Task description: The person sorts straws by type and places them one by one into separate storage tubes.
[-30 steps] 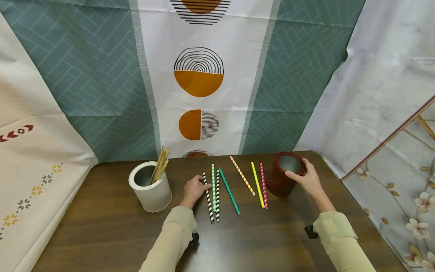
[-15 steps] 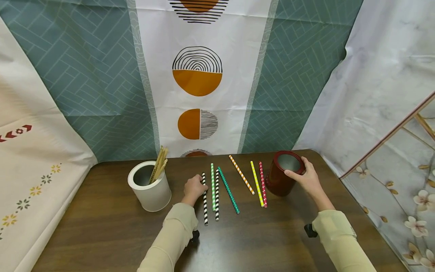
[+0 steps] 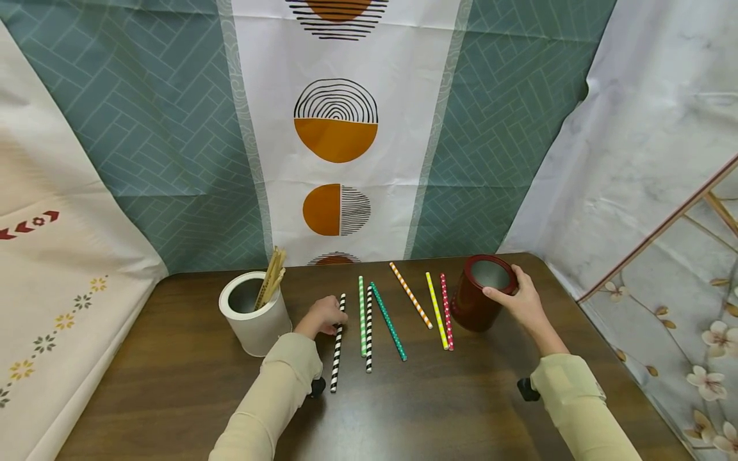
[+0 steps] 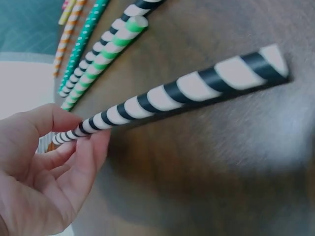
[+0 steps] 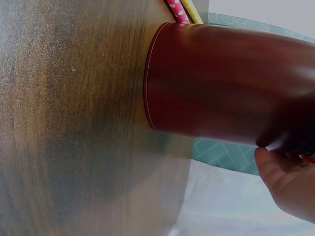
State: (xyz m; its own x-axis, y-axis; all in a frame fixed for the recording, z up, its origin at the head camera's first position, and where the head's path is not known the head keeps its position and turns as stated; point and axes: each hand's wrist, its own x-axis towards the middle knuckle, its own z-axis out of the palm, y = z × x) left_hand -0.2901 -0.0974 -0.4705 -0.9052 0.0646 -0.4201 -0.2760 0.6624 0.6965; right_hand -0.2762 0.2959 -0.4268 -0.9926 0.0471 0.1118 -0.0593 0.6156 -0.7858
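My left hand [image 3: 324, 315] pinches a black-and-white striped paper straw [image 3: 336, 365] between thumb and fingertips. In the left wrist view the straw [image 4: 162, 96] slants out from the fingers, its near end close to the wooden surface. To its right lie a light green striped straw [image 3: 362, 320], a second black-and-white straw [image 3: 369, 346] and a teal dotted one [image 3: 390, 323]. With my right hand [image 3: 524, 304] I grip the upper part of a dark red canister [image 3: 475, 307], thumb near its rim. The canister [image 5: 211, 83] stands upright on the table; its far side is hidden.
A white canister [image 3: 262, 333] holding several thin tan sticks [image 3: 271, 282] stands left of my left hand. Between the hands also lie an orange striped straw [image 3: 410, 294], a yellow one [image 3: 436, 310] and a red dotted one [image 3: 446, 310]. Fabric hangs behind the brown table [image 3: 426, 410].
My left hand has drawn the black-and-white straw leftward, away from the green one, and its near end has swung left. The right hand stays on the red canister.
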